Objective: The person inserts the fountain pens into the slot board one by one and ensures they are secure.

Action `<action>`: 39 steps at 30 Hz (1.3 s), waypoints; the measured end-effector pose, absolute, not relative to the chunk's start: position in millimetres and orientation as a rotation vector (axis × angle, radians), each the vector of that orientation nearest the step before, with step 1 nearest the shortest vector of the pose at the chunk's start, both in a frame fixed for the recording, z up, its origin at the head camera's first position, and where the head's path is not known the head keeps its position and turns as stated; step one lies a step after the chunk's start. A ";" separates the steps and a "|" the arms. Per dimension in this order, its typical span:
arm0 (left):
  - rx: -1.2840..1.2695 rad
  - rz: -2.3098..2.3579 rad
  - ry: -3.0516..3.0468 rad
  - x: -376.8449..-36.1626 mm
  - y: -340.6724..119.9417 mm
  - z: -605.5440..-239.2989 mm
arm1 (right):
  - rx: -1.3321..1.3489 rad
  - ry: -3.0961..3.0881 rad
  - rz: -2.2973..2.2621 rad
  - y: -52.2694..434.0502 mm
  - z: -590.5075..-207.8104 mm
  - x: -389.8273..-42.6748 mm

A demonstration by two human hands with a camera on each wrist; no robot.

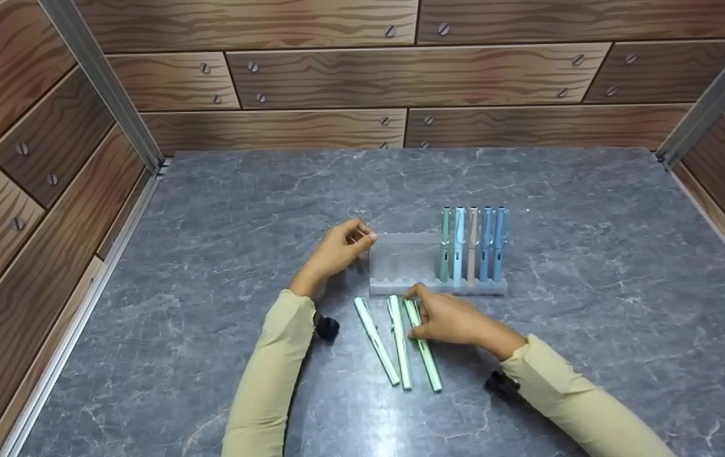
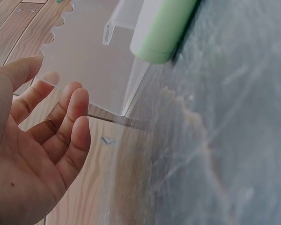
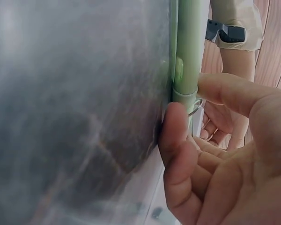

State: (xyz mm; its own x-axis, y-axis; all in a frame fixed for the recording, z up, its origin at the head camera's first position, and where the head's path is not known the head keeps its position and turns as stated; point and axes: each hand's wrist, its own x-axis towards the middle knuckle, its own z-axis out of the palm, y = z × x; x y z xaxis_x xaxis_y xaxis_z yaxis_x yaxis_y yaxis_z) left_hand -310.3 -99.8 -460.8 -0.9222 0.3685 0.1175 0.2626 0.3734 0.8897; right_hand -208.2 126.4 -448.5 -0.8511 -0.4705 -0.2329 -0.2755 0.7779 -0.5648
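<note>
Left hand [image 1: 335, 249] pinching the upper left corner of the clear rack [image 1: 403, 260], thumb against index, other fingers loosely bent. Right hand [image 1: 456, 318] pinching the rightmost pale green pen [image 1: 429, 365] between thumb and index, just in front of the rack. Two more pale green pens [image 1: 399, 346] lie beside it on the table [image 1: 165, 330]. Five pens [image 1: 459, 247] (green, light blue, greyish, two darker blue) upright at the rack's right end.
</note>
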 end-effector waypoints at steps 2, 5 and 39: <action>0.579 1.601 2.518 -310.4 -99.8 -460.8 | -0.573 2.605 -0.760 127.0 -449.1 -208.5; 0.575 1.602 2.520 -310.1 -99.7 -460.4 | -0.586 2.602 -0.778 128.1 -449.3 -208.6; 0.557 1.629 2.505 -307.6 -99.9 -459.5 | -0.590 2.798 -1.082 139.0 -414.6 -214.2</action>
State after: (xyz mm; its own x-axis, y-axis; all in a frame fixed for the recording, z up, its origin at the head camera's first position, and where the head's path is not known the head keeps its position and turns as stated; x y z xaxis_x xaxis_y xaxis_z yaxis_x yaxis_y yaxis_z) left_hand -307.6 -99.9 -459.5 -0.9279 0.3558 0.1117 0.2464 0.3602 0.8998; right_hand -214.2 139.0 -414.6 -0.9220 -0.3825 0.0597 -0.3232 0.6757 -0.6626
